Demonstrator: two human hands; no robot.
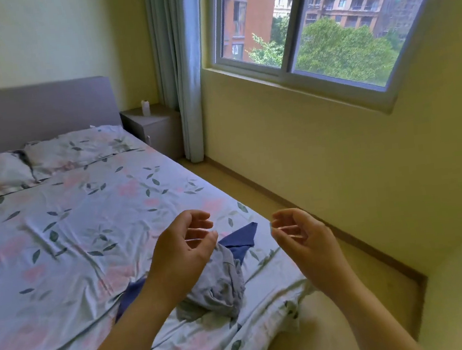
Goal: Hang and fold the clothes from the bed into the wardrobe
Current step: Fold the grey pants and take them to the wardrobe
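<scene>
Grey clothes (217,288) near bed (57,223) edge; left hand (180,255), right hand (308,241) empty.

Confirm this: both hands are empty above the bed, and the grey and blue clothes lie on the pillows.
Not the pillows: the head view shows the grey and blue clothes near the bed corner, below the empty left hand and right hand.

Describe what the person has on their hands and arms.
Nothing is worn. The left hand and right hand have no gloves, and no rings show on the fingers in view. The left forearm and right forearm are uncovered down to the picture's lower edge: no sleeve, watch or bracelet shows.
</scene>
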